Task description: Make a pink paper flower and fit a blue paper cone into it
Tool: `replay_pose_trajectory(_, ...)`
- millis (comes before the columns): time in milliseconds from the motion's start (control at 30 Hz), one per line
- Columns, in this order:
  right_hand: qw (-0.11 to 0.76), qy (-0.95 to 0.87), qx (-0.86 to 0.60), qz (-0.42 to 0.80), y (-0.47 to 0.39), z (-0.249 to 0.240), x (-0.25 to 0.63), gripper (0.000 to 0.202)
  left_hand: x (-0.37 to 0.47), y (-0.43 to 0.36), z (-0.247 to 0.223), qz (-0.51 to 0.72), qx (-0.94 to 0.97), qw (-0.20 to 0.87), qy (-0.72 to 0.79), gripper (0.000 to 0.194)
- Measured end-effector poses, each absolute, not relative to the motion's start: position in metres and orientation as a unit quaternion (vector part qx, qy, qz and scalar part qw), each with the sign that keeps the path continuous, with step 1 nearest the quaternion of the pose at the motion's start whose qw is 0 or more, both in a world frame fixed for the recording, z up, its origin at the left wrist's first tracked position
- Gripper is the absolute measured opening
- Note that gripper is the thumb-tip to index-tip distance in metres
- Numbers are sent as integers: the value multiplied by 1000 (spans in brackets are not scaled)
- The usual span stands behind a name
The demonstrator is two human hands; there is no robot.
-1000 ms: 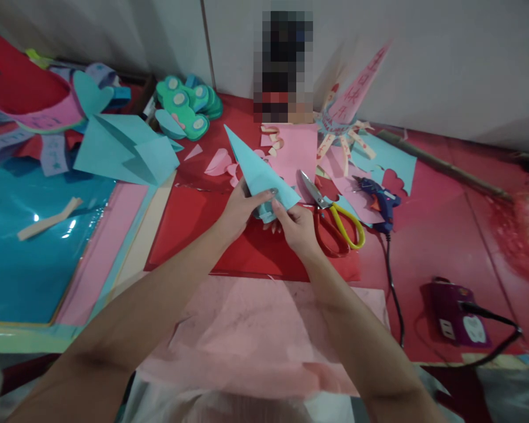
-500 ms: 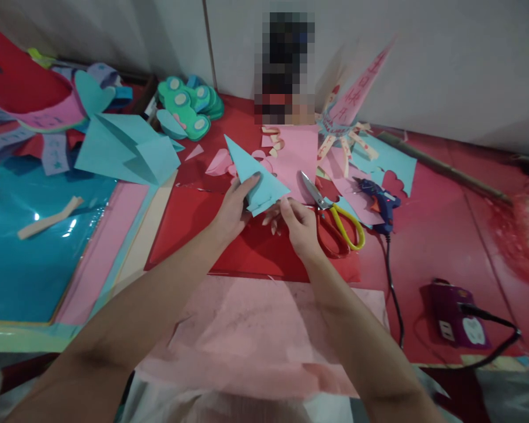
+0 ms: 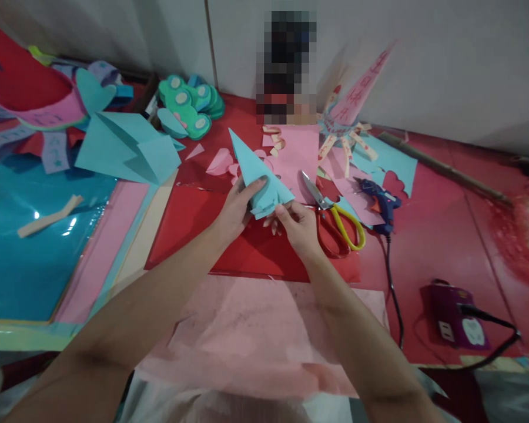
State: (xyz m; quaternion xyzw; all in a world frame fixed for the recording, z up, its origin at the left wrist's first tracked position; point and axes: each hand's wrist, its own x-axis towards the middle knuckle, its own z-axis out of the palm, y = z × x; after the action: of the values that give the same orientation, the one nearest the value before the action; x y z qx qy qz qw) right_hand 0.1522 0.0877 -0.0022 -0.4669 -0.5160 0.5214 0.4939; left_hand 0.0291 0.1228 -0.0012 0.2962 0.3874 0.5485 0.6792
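Between my hands is a light blue paper cone (image 3: 259, 176), its point toward the upper left and its wide, notched edge toward me. My left hand (image 3: 238, 205) grips its left side, thumb on top of the paper. The thumb and fingers of my right hand (image 3: 297, 224) pinch the wide edge at the lower right. Scissors (image 3: 326, 202) with one yellow and one red handle lie just right of my right hand. Pink paper (image 3: 297, 161) and pink cut-out hearts (image 3: 220, 162) lie behind the cone.
A blue glue gun (image 3: 381, 202) with a black cable lies right of the scissors. A pink paper cone hat (image 3: 359, 94) stands behind. Folded blue paper (image 3: 127, 150) and green cut-outs (image 3: 185, 106) are at the left; a purple power box (image 3: 458, 314) is at the right.
The cone has turned slightly more upright and its wide edge looks rounder and more spread. My right thumb has moved a little left along that edge.
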Motion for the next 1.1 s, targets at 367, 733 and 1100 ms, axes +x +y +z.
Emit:
replay_pose_trajectory(367, 507, -503, -453, 534, 87, -2, 153, 42, 30, 121, 2, 543, 314, 689, 364, 40)
replay_pose_trajectory(733, 497, -489, -468, 543, 89, -6, 152, 40, 31, 119, 3, 541, 314, 679, 384, 39)
replay_pose_trajectory(1100, 495, -483, -496, 525, 89, -5, 153, 41, 32, 122, -1, 542, 328, 663, 399, 46)
